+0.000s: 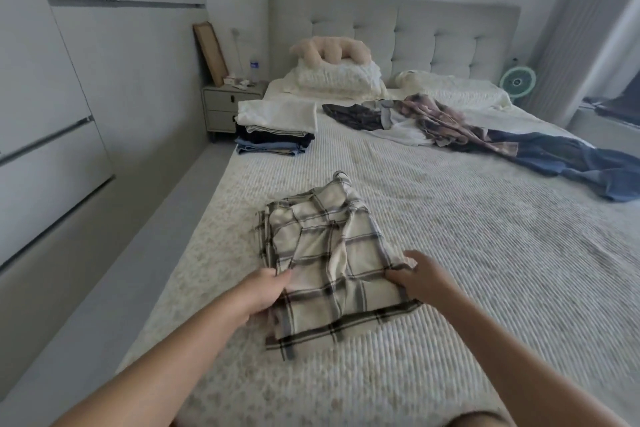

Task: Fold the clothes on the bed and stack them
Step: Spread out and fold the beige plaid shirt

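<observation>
Left of the bed (pixel 450 253) sits the folded stack (pixel 275 130). Nearer, left hand (pixel 265 291) and right hand (pixel 419 276) pinch the plaid shirt (pixel 332 263), half-folded; soft, light, floppy, probably best held at edges. Unfolded clothes (pixel 450 128) lie right.

Single head-worn wide-angle view, looking forward and down along a cream ribbed bedspread (pixel 450 236) from its foot end. Close over both forearms at the bottom edge; far toward a grey tufted headboard (pixel 433 35).
</observation>
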